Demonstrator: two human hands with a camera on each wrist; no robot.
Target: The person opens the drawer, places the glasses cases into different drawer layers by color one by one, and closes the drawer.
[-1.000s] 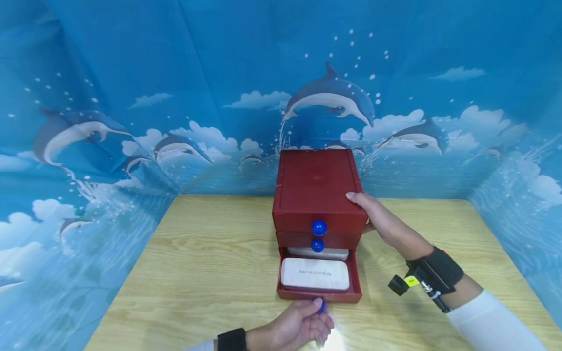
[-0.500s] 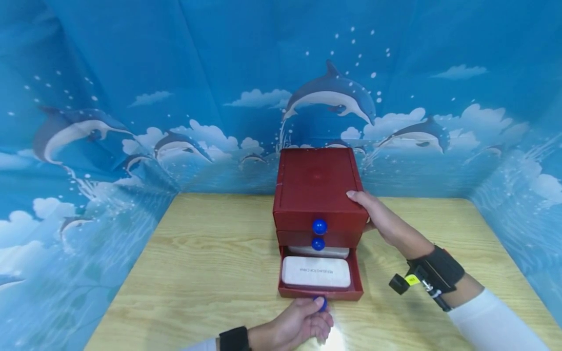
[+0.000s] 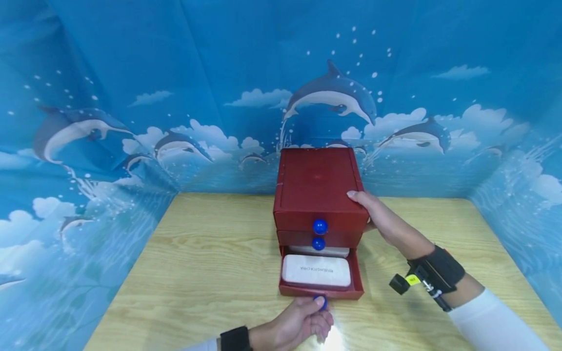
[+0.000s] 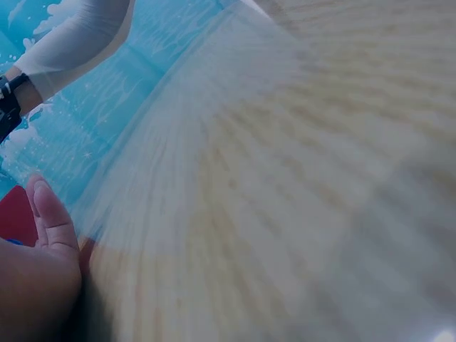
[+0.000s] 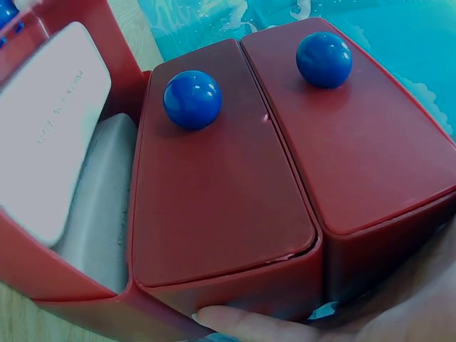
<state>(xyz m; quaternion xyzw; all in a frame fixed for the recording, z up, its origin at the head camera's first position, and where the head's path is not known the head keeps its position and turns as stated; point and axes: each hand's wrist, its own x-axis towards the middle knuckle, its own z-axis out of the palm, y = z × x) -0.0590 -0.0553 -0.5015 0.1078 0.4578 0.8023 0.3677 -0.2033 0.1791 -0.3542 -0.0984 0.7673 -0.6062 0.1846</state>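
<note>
A red drawer cabinet (image 3: 318, 180) with round blue knobs stands on the table; its bottom drawer (image 3: 357, 287) is pulled out, the two upper ones closed. My left hand (image 3: 296, 324) pinches the bottom drawer's blue knob (image 3: 324, 304) between thumb and fingers. Inside that drawer lies a white box (image 3: 316, 270) with small dark print, and behind it a second pale item (image 5: 103, 199) is partly hidden. My right hand (image 3: 386, 217) grips the cabinet's right side, thumb on the top edge and a finger (image 5: 249, 324) along the side wall.
A light wood-grain table (image 3: 210, 253) spreads around the cabinet. Behind it and along both sides hangs a blue sheet (image 3: 237, 63) printed with dolphins and clouds. Black bands with small devices (image 3: 434, 273) sit on the wrists.
Both hands keep their holds on the knob and the cabinet side. The drawer stays out; the whole view shifts only slightly.
</note>
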